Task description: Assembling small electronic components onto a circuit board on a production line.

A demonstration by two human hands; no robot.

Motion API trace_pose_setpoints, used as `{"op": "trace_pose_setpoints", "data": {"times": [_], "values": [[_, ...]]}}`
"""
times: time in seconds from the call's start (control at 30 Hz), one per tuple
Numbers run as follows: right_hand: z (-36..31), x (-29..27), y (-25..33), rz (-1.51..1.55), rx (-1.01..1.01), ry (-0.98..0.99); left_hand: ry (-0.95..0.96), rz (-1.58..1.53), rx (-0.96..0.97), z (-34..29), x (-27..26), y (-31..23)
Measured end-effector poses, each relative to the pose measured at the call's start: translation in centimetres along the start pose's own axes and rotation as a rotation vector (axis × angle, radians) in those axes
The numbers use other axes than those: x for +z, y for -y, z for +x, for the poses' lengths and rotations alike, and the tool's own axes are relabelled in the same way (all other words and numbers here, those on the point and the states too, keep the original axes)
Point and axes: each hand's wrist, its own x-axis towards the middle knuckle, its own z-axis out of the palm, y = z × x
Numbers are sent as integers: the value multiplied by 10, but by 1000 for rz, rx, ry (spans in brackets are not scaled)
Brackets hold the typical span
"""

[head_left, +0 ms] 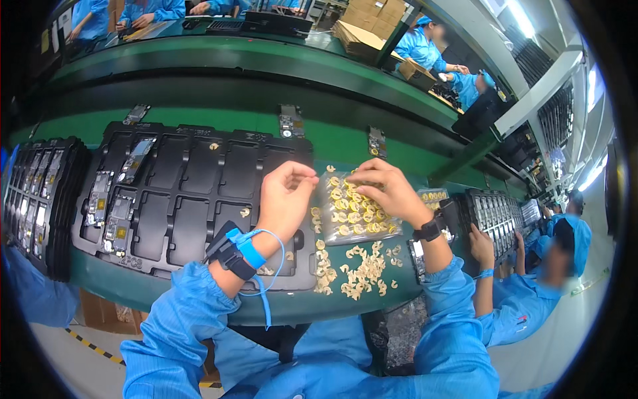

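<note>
My left hand (284,194) is raised over the right end of a black compartment tray (174,223), thumb and fingertips pinched together. Whatever the pinch holds, if anything, is too small to make out. My right hand (389,189) bends over a clear sheet or stack (372,234) bearing rows of small round yellow pieces (355,217). Its fingertips are drawn together among them, and what they grip is hidden. Loose, pale curved scraps (364,272) lie heaped in front of the sheet. Small circuit boards, one of them a dark board (119,223), sit in the tray's left compartments.
Stacked trays of boards (43,193) stand at the left, with another tray stack (493,216) at the right. Single boards, including one (290,122) behind the tray, lie on the green belt (232,116). At my right, a co-worker (531,286) holds the right stack; others work across the line.
</note>
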Motion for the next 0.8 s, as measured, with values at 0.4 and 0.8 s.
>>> {"op": "trace_pose_setpoints", "data": {"times": [0.4, 0.8], "values": [[6, -8, 32, 81, 104, -36, 95, -2, -18, -3, -4, -1], [5, 4, 75, -109, -476, -255, 327, -252, -175, -7, -5, -25]]}}
